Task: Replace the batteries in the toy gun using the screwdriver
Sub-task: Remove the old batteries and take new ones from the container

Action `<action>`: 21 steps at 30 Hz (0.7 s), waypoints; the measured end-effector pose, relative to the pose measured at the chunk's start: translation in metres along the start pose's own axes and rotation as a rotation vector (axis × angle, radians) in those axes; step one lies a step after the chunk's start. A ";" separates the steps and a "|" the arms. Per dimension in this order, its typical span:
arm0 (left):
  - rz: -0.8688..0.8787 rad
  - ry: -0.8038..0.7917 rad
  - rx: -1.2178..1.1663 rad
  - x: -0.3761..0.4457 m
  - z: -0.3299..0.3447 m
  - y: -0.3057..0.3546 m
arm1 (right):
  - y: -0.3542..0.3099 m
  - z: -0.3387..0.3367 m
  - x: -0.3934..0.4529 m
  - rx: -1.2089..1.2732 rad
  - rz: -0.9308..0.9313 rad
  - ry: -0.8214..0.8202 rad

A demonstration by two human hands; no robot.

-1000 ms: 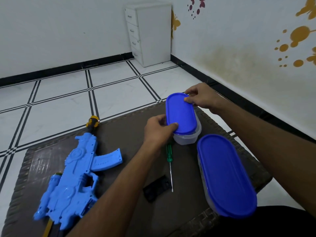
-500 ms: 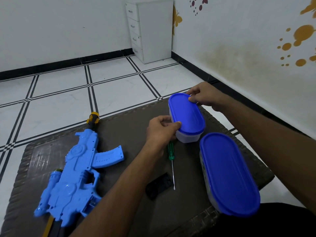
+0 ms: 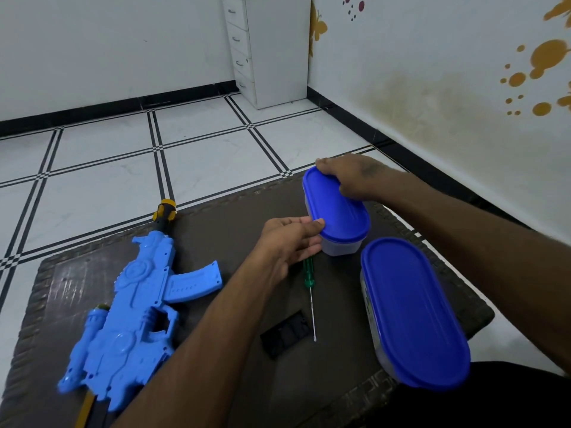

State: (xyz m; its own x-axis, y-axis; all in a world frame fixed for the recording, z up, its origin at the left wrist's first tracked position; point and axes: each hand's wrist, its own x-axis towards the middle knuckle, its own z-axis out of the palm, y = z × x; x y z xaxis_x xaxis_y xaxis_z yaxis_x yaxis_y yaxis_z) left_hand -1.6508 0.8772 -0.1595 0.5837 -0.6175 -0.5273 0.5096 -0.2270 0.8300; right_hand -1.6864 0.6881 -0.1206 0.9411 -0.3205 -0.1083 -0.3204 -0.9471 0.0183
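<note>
Toy gun waits while small box is handled

Toy gun (image 3: 129, 307) lies left on the bench (image 3: 216, 230), screwdriver (image 3: 310, 291) pointing nearward, just under the left hand (image 3: 289, 242); its straight fingers touch the small lidded container (image 3: 336, 211), gripped farther off by the right hand (image 3: 349, 177)

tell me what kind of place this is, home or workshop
Most likely a room in a home, not a workshop: a tiled floor, a white drawer cabinet in the corner, butterfly and splash decals on the wall, and a low dark table holding a toy gun.
</note>
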 end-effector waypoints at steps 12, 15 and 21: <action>-0.022 0.041 0.055 0.003 0.006 -0.001 | -0.006 -0.003 0.000 0.121 0.112 -0.044; 0.006 0.045 0.050 0.000 0.010 0.002 | 0.001 -0.009 -0.012 0.401 0.153 -0.117; 0.020 0.055 0.044 -0.001 0.008 0.001 | 0.018 -0.006 -0.059 1.034 0.422 -0.085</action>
State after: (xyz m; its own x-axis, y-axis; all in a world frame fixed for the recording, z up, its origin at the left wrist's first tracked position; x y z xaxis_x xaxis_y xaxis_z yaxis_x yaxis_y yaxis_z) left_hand -1.6557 0.8718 -0.1570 0.6282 -0.5799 -0.5188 0.4701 -0.2485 0.8469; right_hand -1.7472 0.6898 -0.1077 0.7379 -0.5729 -0.3569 -0.5856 -0.2805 -0.7606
